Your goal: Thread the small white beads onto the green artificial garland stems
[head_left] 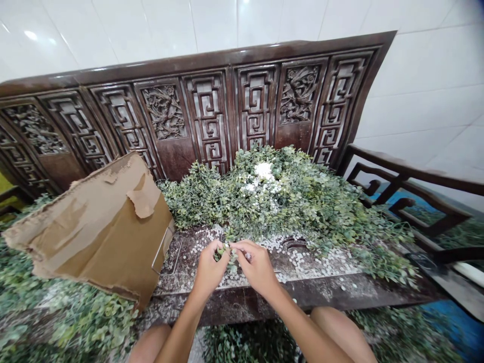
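Observation:
My left hand point(212, 264) and my right hand point(256, 261) meet over the front of a dark wooden bench. Both are closed, fingertips pinched together on a small sprig of green leaves point(232, 263). A tiny white piece shows at the fingertips, partly covered by them. Just beyond lies a large pile of leafy, artificial-looking green sprigs point(302, 201). On top of that pile rests a heap of small white discs point(263, 170). More loose white discs point(302, 259) are scattered over the seat around my hands.
To the left a torn cardboard piece point(113, 227) leans at an angle, beside a thin metal wire frame point(162, 252). The bench's carved back point(212, 116) rises behind, and its armrest point(412, 176) stands at right. More greenery point(245, 345) lies below the seat edge.

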### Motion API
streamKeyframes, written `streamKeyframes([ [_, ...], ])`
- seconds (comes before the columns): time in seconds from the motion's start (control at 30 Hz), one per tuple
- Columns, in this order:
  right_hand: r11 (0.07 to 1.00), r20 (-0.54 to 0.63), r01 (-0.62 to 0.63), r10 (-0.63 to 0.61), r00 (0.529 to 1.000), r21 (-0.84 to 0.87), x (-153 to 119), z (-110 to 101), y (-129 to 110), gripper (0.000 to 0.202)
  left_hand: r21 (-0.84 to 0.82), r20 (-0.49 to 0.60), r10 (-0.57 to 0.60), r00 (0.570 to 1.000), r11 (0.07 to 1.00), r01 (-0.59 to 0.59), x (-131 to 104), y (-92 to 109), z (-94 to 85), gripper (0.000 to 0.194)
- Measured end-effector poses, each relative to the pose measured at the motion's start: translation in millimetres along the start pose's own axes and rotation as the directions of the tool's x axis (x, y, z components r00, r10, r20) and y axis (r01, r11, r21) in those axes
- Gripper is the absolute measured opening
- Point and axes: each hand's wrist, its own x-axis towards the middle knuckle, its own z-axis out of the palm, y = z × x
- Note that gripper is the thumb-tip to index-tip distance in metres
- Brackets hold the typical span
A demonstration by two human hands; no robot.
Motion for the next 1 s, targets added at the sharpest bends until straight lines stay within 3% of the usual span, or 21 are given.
streamKeyframes([
  [0.2, 0.998, 0.024, -0.006, 0.004, 1.000, 0.062, -2.1, 4.6, -1.4, 0.024, 0.006, -0.026, 0.035, 0.999, 0.999, -0.035, -2.0, 2.8, 2.3, 0.019],
  [0.3, 0.946, -0.012, -0.213, 0.223, 0.975, 0.244, -0.4, 9.6, 3.3, 0.020, 0.023, -0.063, -0.028, 0.998, 0.999, 0.029, -0.6, 0.2, 3.8, 0.022],
  [0.33, 0.877, -0.029, -0.318, 0.351, 0.936, 0.360, 0.4, 10.9, 7.0, 0.019, 0.017, -0.082, -0.065, 0.995, 0.998, 0.066, 0.0, -1.2, 4.5, 0.022],
  [0.4, 0.611, -0.005, -0.483, 0.623, 0.782, 0.627, 2.1, 11.4, 16.4, 0.019, -0.042, -0.124, -0.168, 0.978, 0.986, 0.164, 1.2, -4.3, 5.7, 0.023],
  [0.47, 0.345, 0.111, -0.543, 0.760, 0.640, 0.766, 3.3, 8.6, 25.3, 0.009, -0.181, -0.140, -0.302, 0.943, 0.944, 0.276, 1.6, -6.7, 6.7, 0.027],
  [0.5, 0.302, 0.141, -0.552, 0.772, 0.620, 0.777, 3.7, 6.4, 28.2, 0.008, -0.273, -0.123, -0.366, 0.923, 0.906, 0.323, 1.6, -7.3, 6.9, 0.031],
  [0.57, 0.273, 0.179, -0.557, 0.760, 0.625, 0.784, 4.5, 1.6, 29.4, 0.009, -0.443, -0.057, -0.443, 0.895, 0.814, 0.375, 1.2, -6.7, 6.4, 0.037],
  [0.67, 0.317, 0.187, -0.531, 0.697, 0.693, 0.786, 5.9, -3.3, 21.0, 0.011, -0.513, 0.008, -0.452, 0.892, 0.764, 0.392, 0.4, -3.0, 3.6, 0.039],
  [0.77, 0.364, 0.201, -0.530, 0.648, 0.735, 0.766, 7.6, -4.7, 10.2, 0.016, -0.417, 0.033, -0.377, 0.926, 0.836, 0.356, -0.4, 0.3, 0.3, 0.040],
  [0.9, 0.359, 0.231, -0.552, 0.641, 0.732, 0.753, 8.3, -6.1, 4.4, 0.022, -0.282, 0.058, -0.320, 0.946, 0.904, 0.323, -0.9, 1.0, -1.5, 0.039],
  [1.0, 0.384, 0.237, -0.561, 0.629, 0.740, 0.733, 7.9, -8.1, 3.3, 0.022, -0.166, 0.026, -0.214, 0.977, 0.962, 0.215, -0.7, 1.9, -1.1, 0.036],
])
